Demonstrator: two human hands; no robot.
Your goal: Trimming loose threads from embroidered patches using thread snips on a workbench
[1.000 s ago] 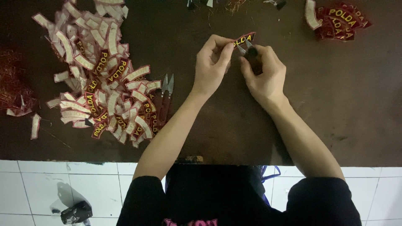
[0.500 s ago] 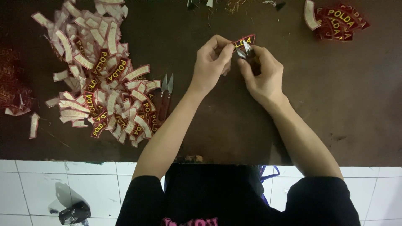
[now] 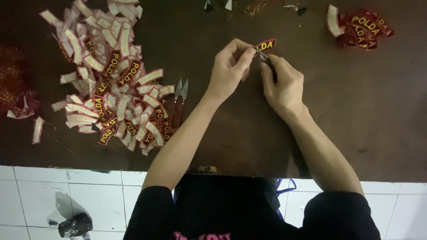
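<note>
My left hand [image 3: 229, 69] pinches a small curved dark-red patch with yellow lettering [image 3: 267, 45] by its left end, holding it just above the dark brown table [image 3: 356, 115]. My right hand [image 3: 282, 84] grips a small pair of thread snips [image 3: 266, 60], whose metal tips touch the lower edge of the patch. Both hands sit close together at the table's upper middle.
A large heap of similar patches [image 3: 111, 84], many lying white side up, covers the left of the table. A second pair of snips [image 3: 180, 95] lies at its right edge. A small stack of patches [image 3: 362, 26] sits top right. Red thread scraps [image 3: 13, 84] lie far left. White floor tiles show below.
The hands and patch stay at almost the same spot; the fingers shifted slightly and the snips' tips now meet the patch's edge.
</note>
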